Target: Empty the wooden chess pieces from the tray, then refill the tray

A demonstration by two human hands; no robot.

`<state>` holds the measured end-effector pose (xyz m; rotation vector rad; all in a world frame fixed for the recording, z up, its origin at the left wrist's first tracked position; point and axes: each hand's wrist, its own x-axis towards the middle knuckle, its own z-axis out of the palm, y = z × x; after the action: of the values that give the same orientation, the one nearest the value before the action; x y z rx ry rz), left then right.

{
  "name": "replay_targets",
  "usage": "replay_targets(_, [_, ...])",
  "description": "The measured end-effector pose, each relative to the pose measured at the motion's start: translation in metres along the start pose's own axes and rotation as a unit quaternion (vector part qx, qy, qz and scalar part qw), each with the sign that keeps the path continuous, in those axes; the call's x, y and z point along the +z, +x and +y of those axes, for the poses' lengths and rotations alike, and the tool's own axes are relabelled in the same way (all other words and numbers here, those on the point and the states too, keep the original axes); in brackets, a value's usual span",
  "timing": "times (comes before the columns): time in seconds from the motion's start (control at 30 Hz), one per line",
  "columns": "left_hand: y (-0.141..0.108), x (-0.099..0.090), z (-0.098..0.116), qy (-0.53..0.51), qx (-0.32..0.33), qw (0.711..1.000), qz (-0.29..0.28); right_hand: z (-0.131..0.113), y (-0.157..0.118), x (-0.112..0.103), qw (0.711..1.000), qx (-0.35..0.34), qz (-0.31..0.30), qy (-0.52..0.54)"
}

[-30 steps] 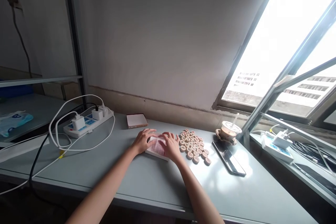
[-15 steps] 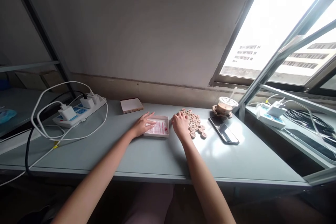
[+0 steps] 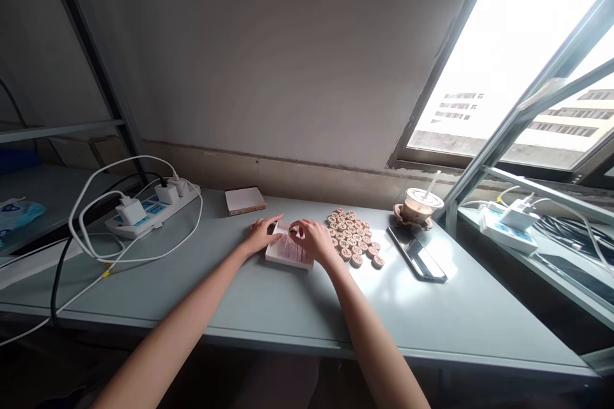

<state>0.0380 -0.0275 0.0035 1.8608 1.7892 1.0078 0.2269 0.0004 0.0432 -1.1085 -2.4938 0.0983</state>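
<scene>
A shallow open box [image 3: 289, 262] with a pink-lined bottom sits on the desk in front of me. My left hand [image 3: 260, 234] rests at its left rim, thumb and fingers apart. Over the box, my right hand [image 3: 311, 238] pinches a round wooden Chinese chess piece [image 3: 293, 230] between its fingertips. Part of the box bottom is hidden under that hand. To the right lies a loose cluster of several wooden Chinese chess pieces [image 3: 355, 238], flat on the desk with carved characters on top.
Behind the box stands its lid-like tray [image 3: 245, 200]. A phone [image 3: 416, 254] and a lidded drink cup [image 3: 418, 206] with a straw are at right. On the left, a power strip [image 3: 152, 212] carries looping white cables [image 3: 139, 260]. A wall [image 3: 288, 77] bounds the desk [image 3: 230, 294].
My right hand has moved left from the pile to over the box, with a chess piece in its fingers. My left hand has stayed by the box's left side. The view has shifted slightly.
</scene>
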Motion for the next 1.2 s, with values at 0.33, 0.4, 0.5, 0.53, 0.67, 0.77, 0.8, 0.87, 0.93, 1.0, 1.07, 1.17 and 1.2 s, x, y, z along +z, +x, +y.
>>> replay_targets(0.33, [-0.001,-0.001,-0.002,-0.153,0.041,0.985,-0.071,-0.008,-0.004,0.005,0.999,0.007,-0.024,-0.026])
replay_targets(0.4, [-0.004,-0.003,0.003,-0.141,0.035,0.987,-0.066,-0.010,-0.004,0.005,1.000,0.004,-0.016,-0.020])
replay_targets(0.5, [-0.008,-0.003,0.007,-0.086,0.023,0.995,-0.051,-0.006,-0.002,-0.001,1.000,-0.001,0.003,-0.006])
replay_targets(0.53, [-0.008,-0.003,0.008,-0.063,0.020,0.997,-0.048,-0.002,-0.001,-0.004,1.000,0.007,0.017,-0.009])
replay_targets(0.67, [-0.006,0.000,0.009,-0.005,-0.001,0.998,-0.055,0.030,-0.005,-0.023,0.987,0.135,0.062,-0.057])
replay_targets(0.77, [-0.005,0.002,0.009,0.004,-0.014,0.999,-0.044,0.056,-0.013,-0.034,0.980,0.194,-0.036,-0.039])
replay_targets(0.8, [-0.005,0.003,0.009,0.008,-0.010,0.999,-0.037,0.063,-0.016,-0.036,0.980,0.182,-0.075,-0.015])
replay_targets(0.87, [-0.005,0.004,0.009,0.015,0.006,1.000,-0.026,0.072,-0.018,-0.037,0.982,0.148,-0.119,0.018])
replay_targets(0.93, [-0.005,0.006,0.008,0.014,0.020,0.999,-0.026,0.075,-0.018,-0.035,0.984,0.130,-0.118,0.019])
replay_targets(1.0, [-0.006,0.006,0.009,0.006,0.025,0.999,-0.038,0.076,-0.017,-0.031,0.985,0.131,-0.111,0.010])
replay_targets(1.07, [-0.006,0.005,0.009,-0.004,0.021,0.998,-0.053,0.076,-0.018,-0.029,0.984,0.131,-0.121,0.025])
replay_targets(1.17, [-0.005,0.004,0.010,-0.013,0.010,0.998,-0.067,0.076,-0.020,-0.030,0.982,0.133,-0.126,0.049])
replay_targets(1.2, [-0.005,0.004,0.010,-0.013,0.005,0.998,-0.067,0.076,-0.020,-0.031,0.983,0.133,-0.120,0.051])
